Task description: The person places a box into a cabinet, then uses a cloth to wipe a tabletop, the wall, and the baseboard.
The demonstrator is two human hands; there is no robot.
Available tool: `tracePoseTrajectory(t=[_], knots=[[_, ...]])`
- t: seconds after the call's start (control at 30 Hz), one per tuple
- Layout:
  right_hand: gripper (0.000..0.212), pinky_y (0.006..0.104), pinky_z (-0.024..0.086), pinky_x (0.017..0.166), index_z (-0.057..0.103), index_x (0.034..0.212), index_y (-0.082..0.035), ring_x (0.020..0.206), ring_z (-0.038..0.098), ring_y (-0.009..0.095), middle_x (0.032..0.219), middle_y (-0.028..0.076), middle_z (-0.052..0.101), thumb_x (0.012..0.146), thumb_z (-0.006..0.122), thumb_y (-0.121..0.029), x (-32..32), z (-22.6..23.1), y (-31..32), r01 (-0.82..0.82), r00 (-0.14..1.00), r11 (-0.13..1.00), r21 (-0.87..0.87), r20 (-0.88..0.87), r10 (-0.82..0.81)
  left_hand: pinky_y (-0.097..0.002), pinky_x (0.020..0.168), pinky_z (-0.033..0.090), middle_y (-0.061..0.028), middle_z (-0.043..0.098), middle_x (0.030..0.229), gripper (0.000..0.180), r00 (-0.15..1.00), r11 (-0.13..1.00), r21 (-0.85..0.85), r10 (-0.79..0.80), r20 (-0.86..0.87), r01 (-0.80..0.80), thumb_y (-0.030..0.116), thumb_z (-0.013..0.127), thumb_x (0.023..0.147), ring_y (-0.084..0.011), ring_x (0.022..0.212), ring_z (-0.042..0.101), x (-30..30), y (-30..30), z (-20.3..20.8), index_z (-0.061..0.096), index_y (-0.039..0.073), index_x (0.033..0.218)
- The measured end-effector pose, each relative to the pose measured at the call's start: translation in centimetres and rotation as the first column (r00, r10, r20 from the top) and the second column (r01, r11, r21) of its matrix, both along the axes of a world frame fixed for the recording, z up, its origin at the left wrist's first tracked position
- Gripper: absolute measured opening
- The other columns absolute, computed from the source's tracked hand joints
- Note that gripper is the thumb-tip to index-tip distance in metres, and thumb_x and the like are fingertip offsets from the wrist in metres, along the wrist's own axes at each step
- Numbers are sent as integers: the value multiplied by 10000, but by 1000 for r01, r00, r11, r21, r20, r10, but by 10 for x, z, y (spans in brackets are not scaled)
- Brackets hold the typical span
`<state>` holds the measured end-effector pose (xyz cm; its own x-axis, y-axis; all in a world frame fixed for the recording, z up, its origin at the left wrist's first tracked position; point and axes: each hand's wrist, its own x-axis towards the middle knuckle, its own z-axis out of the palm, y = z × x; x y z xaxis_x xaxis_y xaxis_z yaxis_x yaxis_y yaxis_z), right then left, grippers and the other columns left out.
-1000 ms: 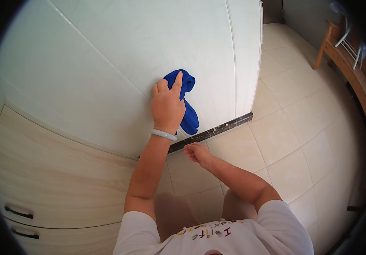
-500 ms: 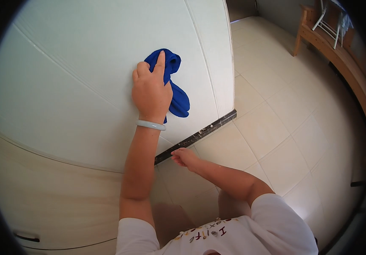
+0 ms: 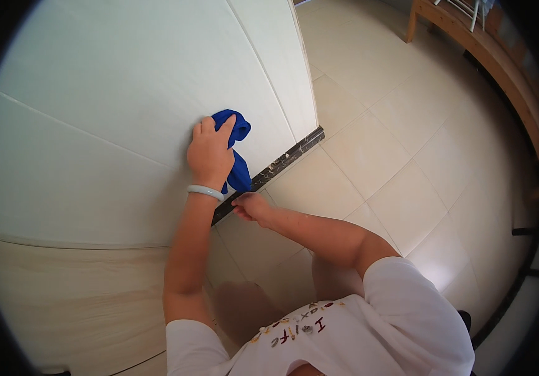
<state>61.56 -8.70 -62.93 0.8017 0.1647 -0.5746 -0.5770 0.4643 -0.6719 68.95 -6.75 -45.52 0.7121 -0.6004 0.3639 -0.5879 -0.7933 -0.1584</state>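
Note:
My left hand (image 3: 210,153), with a pale bangle (image 3: 206,192) on its wrist, presses a bunched blue cloth (image 3: 240,172) against the white grooved panel (image 3: 125,94). Its index finger lies along the top of the cloth, and a loose end hangs down beside the hand. Just below that end is my right hand (image 3: 252,207), its fingers loosely curled in and nothing visible in them. It is at the dark marbled strip (image 3: 282,161) along the panel's foot; whether it touches the strip or the cloth I cannot tell.
Pale floor tiles (image 3: 369,163) spread to the right of the panel. A curved wooden bench (image 3: 488,53) stands at the far right with a white metal frame (image 3: 470,12) on it. At the lower left is a light wood-grain surface (image 3: 81,294).
My left hand has slid the cloth down the panel, closer to the dark strip and my right hand. The view has tilted, showing less of the bench. My right hand remains loosely curled.

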Motion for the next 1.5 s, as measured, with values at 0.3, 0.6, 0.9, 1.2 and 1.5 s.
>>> tracePoseTrajectory(t=[0.3,0.6,0.9,1.2,1.5], knots=[[127,260,458,576,625,943,-129,647,552,90,778,0,632,892,575,-234,1,3,5,-65,998,997,34,-12,66,-406,931,427,-57,550,1129,674,697,961,-233,67,714,147,93,766,723,-259,1032,515,35,-24,86,558,388,1292],[128,280,431,492,603,900,-90,575,544,112,724,18,610,870,579,-212,5,-2,-2,19,1000,999,42,-16,-19,-367,749,360,42,502,1029,372,817,929,228,-367,445,293,160,597,782,-186,985,452,36,-32,-68,651,297,1123],[392,340,506,600,612,1033,-62,715,614,216,976,121,614,946,463,-415,20,-20,-30,339,876,935,-100,-329,-353,-400,898,461,-101,558,1102,508,963,988,-153,-13,-270,-30,49,714,720,-308,1036,533,-2,34,-128,622,198,1197],[696,474,438,982,560,1254,-43,1158,565,306,1283,184,563,905,403,-625,17,-12,-21,328,940,768,550,-270,-209,-331,982,434,-133,503,1303,542,706,-111,-704,-247,-664,-701,114,617,909,-227,1149,518,-41,66,-148,386,8,1388],[414,354,550,777,568,1166,-28,925,636,210,1063,125,628,798,692,-169,31,-9,-31,72,994,955,288,53,-91,-357,912,432,-144,551,1146,460,667,611,-579,-108,-737,-541,208,648,877,-254,1065,520,-18,122,-215,518,41,1286]])
